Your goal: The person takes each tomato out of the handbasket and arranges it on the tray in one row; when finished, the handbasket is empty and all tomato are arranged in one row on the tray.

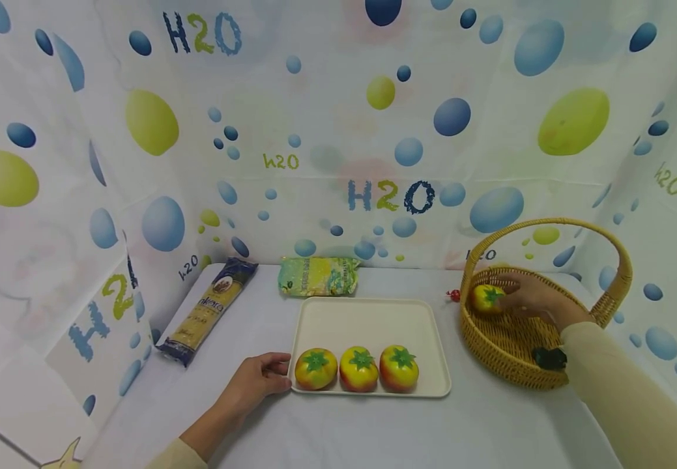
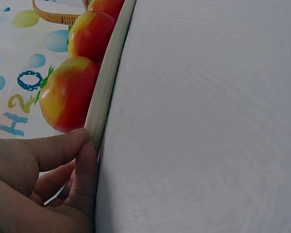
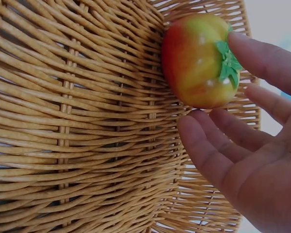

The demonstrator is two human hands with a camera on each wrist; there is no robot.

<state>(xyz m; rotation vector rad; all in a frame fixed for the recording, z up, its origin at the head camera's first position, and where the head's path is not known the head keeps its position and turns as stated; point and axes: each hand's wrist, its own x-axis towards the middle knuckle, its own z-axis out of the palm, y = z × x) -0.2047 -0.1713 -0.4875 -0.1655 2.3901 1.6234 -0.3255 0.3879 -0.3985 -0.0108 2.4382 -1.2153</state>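
Note:
My left hand (image 1: 259, 380) is at the left edge of a cream rectangular tray (image 1: 367, 319); its thumb and a finger pinch the tray's rim (image 2: 99, 104) near a corner. Three red-and-yellow fruits with green leafy tops, one of them the leftmost fruit (image 1: 316, 369), sit in a row along the tray's near side. Inside a wicker basket (image 1: 511, 371) on the right lies a similar fruit (image 3: 201, 60), against the woven wall. My right hand (image 1: 534, 298) reaches into the basket with its fingers spread beside that fruit; a gap shows between most fingertips and its skin.
A pasta packet (image 1: 209, 312) lies on the left of the white-covered table. Behind the tray is a green-yellow packet (image 1: 318, 276). The basket's tall arched handle (image 1: 549, 221) rises over the right arm. A small red item (image 1: 453, 296) lies by the basket's left side.

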